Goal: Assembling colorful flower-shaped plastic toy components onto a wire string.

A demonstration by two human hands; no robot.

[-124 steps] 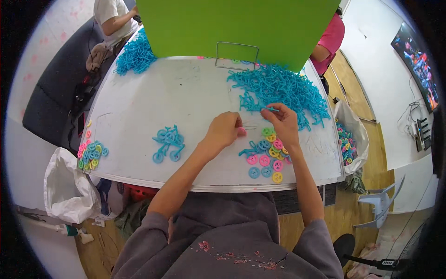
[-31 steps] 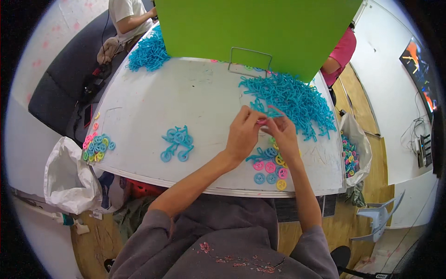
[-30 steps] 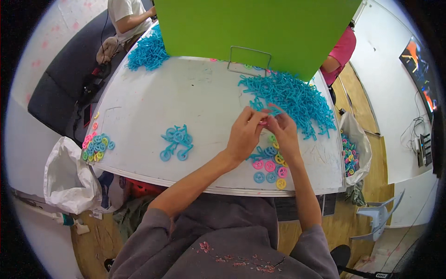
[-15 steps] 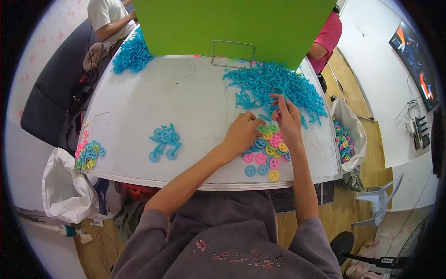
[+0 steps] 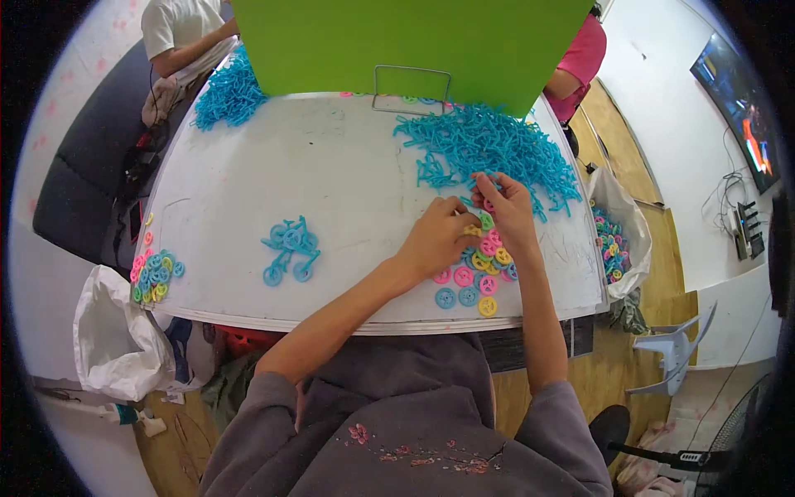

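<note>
My right hand is closed over the upper edge of a wheel pile, its thumb and fingertips pinched together. A pink plastic wheel shows at its fingers, with blue plastic right by the fingertips. Close on its left, my left hand has its fingers curled round a yellow wheel. Below both hands spread loose spoked wheels in pink, blue, yellow and green, partly covered by the hands. Beyond them lies a large heap of blue plastic stick-like pieces.
A cluster of blue wheeled assemblies sits left of my hands. More wheels lie at the table's left edge. A green panel stands at the back, with a wire stand before it. White sacks flank the table; two people sit beyond.
My right hand's raised fingers have come down and drawn together into a pinch, slightly nearer the wheels. My left fingers have shifted from green wheels to a yellow one.
</note>
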